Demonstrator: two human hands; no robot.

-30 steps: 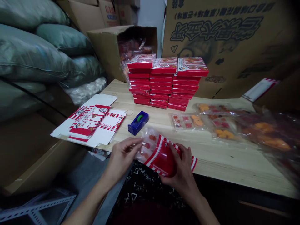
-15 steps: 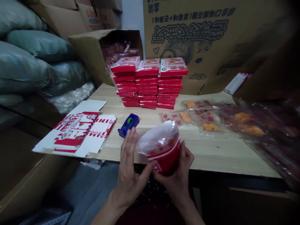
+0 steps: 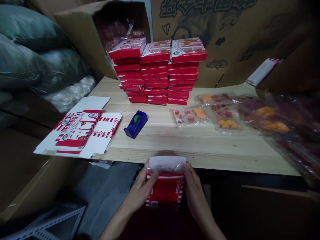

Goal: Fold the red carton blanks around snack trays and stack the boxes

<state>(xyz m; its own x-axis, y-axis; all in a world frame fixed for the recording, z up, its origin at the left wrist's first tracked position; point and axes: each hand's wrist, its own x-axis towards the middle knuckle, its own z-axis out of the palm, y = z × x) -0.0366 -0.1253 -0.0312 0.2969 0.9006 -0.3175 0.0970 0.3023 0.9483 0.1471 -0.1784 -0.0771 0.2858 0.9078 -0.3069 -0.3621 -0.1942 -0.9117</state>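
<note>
Between my two hands is a red and white printed box [image 3: 165, 191], held just off the table's front edge. A clear plastic wrapper and a white flap show at its top end. My left hand [image 3: 143, 185] grips the box's left side, thumb lying over the front near the wrapper. On the opposite side, my right hand [image 3: 193, 183] presses along the edge, its fingers partly hidden behind. A blue tape dispenser [image 3: 136, 125] with a green core stands on the table beyond my left hand.
Stacked red boxes [image 3: 155, 71] stand at the table's back. Flat printed cartons [image 3: 80, 131] lie at left on the wooden table [image 3: 155, 143]. Clear packets of candy [image 3: 191, 116] spread to the right. Behind the stacks sits an open cardboard box [image 3: 82, 36]; filled sacks [image 3: 30, 60] are piled at far left.
The box has come lower and closer to me, turned from a tilt to face me squarely. My left hand, fingers spread before, now holds its side. The view has tipped downward.
</note>
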